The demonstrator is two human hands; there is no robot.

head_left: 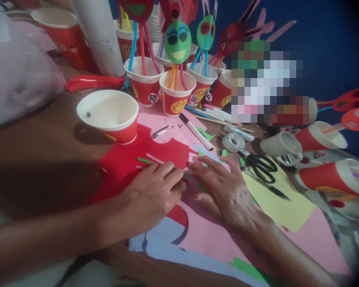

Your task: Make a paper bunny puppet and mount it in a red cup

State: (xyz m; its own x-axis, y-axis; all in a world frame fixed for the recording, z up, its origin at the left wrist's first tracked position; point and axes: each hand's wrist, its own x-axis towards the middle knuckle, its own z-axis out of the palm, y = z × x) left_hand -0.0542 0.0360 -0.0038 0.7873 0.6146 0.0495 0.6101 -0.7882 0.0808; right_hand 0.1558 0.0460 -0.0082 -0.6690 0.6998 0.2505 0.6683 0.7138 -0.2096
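My left hand [151, 191] rests over red paper [119, 167] with its fingers curled. Thin green and pink strips [145, 161] stick out beyond its knuckles; whatever lies between the fingertips is hidden. To its right, my right hand [224, 187] lies palm down on pink paper [215, 243], fingers spread, its fingertips near small green scraps [201, 154]. A narrow gap separates the two hands, and a pale greenish strip [189, 173] shows there. Black-handled scissors [261, 165] and a black pen [269, 185] lie to the right of my right hand, partly on yellow paper [290, 203].
An open paper cup [107, 111] stands behind my left hand. Cups holding straws and paper faces [178, 42] line the back. A marker [196, 131], a tape roll [233, 142] and a red-handled tool [94, 82] lie on the table. A white plastic bag [18, 71] fills the left.
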